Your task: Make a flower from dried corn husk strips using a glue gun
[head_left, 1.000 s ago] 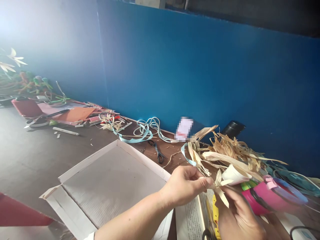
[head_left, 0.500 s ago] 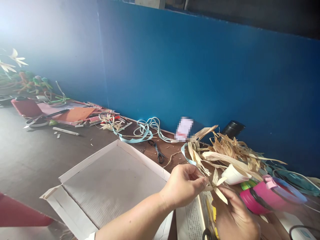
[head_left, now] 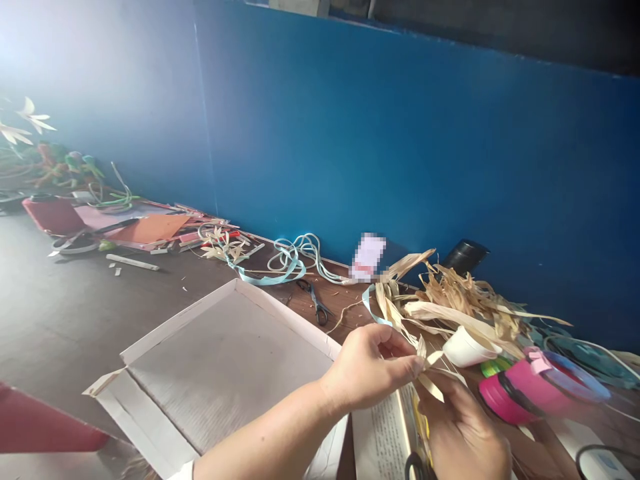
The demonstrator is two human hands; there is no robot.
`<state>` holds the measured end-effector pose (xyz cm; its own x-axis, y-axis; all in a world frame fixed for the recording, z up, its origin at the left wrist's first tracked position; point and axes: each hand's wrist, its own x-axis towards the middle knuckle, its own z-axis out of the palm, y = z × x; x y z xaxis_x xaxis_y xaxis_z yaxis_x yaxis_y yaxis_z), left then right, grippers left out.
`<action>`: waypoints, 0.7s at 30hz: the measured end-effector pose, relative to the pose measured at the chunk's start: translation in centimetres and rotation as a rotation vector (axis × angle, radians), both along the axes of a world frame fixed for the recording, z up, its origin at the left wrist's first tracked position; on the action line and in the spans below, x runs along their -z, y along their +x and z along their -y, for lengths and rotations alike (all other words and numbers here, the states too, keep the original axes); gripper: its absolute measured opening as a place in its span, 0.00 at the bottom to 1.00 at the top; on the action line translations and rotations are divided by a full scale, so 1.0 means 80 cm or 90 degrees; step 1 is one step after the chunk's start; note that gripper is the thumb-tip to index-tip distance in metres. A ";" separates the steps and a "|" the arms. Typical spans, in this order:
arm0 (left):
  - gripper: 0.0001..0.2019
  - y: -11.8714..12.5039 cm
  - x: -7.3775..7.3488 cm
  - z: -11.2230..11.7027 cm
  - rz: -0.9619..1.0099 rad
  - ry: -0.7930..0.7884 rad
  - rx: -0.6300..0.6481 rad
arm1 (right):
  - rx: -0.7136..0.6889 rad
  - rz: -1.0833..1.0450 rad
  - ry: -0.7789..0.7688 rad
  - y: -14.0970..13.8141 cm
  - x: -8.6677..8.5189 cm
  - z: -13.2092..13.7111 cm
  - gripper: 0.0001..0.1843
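Observation:
A small pale flower of corn-husk strips (head_left: 431,380) is between my hands, its narrow petals spread out. My left hand (head_left: 365,367) pinches its left side between thumb and fingers. From below and to the right, my right hand (head_left: 463,427) is closed on it, with the fingertips partly hidden by petals. Dried corn husks (head_left: 460,300) lie heaped just beyond my hands. A white cup (head_left: 470,348) lies tipped close to the flower. Under my hands lie an open book (head_left: 383,437) and a dark scissor handle (head_left: 414,465).
A shallow white cardboard box lid (head_left: 220,360) lies left of my hands. Black scissors (head_left: 315,303), light-blue ribbon (head_left: 270,279) and finished husk flowers (head_left: 225,247) lie behind it. Right stands a tilted pink container (head_left: 525,390). A blue wall (head_left: 400,147) rises at the back.
The flower and my right hand have shifted slightly left, and the flower has turned a little. My left hand has hardly moved and keeps its pinch.

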<state>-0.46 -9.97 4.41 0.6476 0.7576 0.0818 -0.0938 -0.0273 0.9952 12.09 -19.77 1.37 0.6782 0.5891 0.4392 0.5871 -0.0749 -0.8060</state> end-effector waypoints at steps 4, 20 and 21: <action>0.10 0.002 0.006 0.001 0.000 0.003 -0.011 | -0.017 -0.079 -0.031 -0.001 0.005 0.001 0.18; 0.08 0.004 0.008 0.001 -0.013 0.010 -0.017 | 0.000 -0.153 -0.012 -0.007 0.001 0.000 0.18; 0.08 0.004 0.008 0.001 -0.016 0.010 -0.017 | -0.002 -0.153 -0.008 -0.009 0.001 0.000 0.18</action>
